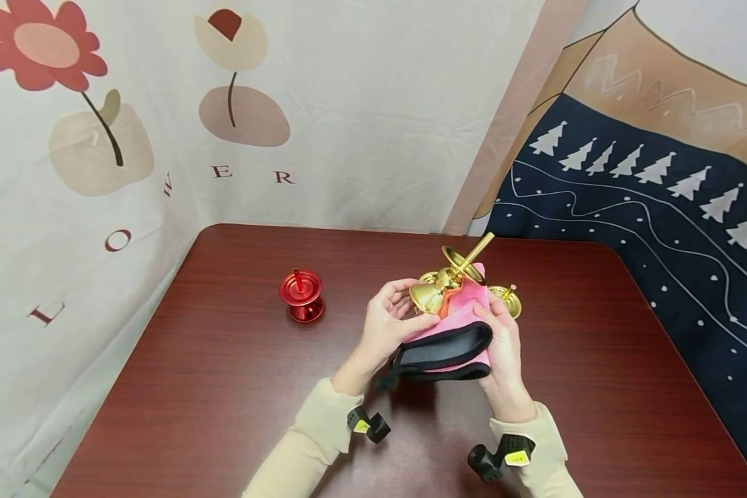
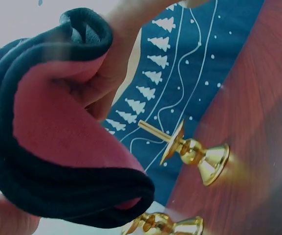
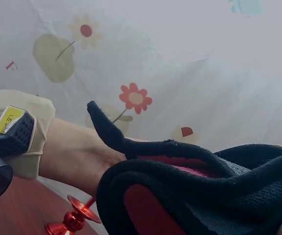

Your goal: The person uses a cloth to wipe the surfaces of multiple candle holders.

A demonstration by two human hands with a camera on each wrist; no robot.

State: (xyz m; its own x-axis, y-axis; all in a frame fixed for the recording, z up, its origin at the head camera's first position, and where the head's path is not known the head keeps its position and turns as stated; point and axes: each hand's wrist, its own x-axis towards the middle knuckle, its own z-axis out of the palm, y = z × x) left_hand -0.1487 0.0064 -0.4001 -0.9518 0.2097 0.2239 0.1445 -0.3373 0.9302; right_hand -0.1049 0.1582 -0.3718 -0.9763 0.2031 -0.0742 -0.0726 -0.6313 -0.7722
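A gold candlestick (image 1: 431, 296) is tilted over to the upper right, its pin pointing up and away. My left hand (image 1: 391, 315) holds it by the flared base, with the thumb against a pink cloth with black edging (image 1: 451, 346). My right hand (image 1: 503, 339) grips the right side of that folded cloth, which lies against the candlestick. In the left wrist view the cloth (image 2: 72, 122) fills the left side. Black folds of the cloth (image 3: 194, 191) hide much of the hands' work in the right wrist view.
Behind my hands, another gold candlestick (image 1: 509, 301) stands on the brown table (image 1: 236, 387), partly hidden. A red candlestick (image 1: 301, 294) stands to the left. Printed curtains (image 1: 380, 138) hang along the table's far edge.
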